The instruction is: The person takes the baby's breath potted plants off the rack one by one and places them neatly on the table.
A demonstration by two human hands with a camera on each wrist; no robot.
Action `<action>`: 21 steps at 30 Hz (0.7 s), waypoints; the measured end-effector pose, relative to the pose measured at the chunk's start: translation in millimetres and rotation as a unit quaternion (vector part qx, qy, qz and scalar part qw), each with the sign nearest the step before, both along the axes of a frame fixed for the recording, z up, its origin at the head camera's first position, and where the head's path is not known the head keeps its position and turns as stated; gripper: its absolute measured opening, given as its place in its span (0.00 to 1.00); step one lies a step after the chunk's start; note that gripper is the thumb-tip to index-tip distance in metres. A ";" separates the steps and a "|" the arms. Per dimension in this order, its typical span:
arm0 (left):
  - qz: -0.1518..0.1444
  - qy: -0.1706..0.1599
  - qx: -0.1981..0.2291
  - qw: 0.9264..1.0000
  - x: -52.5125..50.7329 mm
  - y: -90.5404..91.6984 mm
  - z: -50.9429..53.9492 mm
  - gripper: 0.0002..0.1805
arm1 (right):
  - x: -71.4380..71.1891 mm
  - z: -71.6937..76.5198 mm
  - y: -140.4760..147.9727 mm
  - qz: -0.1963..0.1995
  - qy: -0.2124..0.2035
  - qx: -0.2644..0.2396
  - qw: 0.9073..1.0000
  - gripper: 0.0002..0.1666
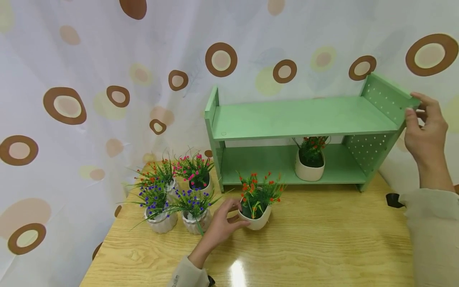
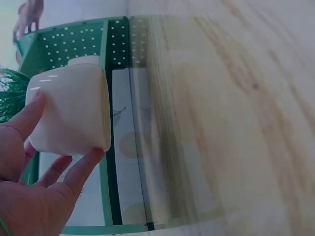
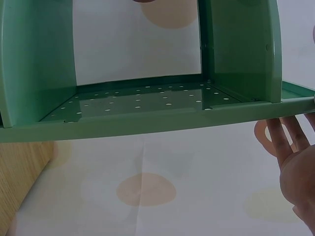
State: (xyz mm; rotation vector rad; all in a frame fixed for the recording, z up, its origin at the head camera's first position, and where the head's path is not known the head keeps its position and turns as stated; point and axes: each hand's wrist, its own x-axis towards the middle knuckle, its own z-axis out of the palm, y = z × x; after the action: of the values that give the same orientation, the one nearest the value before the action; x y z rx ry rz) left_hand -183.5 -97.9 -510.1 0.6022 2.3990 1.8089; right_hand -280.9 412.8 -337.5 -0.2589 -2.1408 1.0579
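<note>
My left hand [image 1: 224, 223] grips a white pot [image 1: 261, 223] of red-orange artificial flowers [image 1: 256, 191] by its left side, in front of the shelf. In the left wrist view the thumb and fingers are spread round the smooth pot [image 2: 71, 110]. My right hand [image 1: 428, 131] holds the upper front corner of the right side panel of a green two-tier shelf [image 1: 301, 117]. The right wrist view shows fingers [image 3: 280, 142] at the panel's edge, partly cut off by the frame. Another white pot with red flowers [image 1: 310, 169] stands on the lower tier, right of its middle.
Left of the shelf, several potted flowers are grouped on the wooden table [image 1: 305, 239]: blue ones [image 1: 161, 221] in front, pink [image 1: 201, 183] and orange-red [image 1: 154, 173] behind. A patterned curtain [image 1: 136, 52] hangs close behind the shelf.
</note>
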 end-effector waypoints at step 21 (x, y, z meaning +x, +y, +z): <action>-0.019 -0.023 -0.027 0.999 -1.6 -7.6 -11.6 0.19 | 0.6 0.3 -0.6 -0.003 -0.007 -0.008 1.000 0.27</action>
State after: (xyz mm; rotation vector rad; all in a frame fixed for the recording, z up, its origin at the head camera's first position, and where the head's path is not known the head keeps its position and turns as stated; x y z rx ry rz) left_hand -185.1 -105.5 -521.7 0.5902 2.3814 1.7173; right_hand -280.4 412.2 -337.2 -0.2815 -2.1441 1.0727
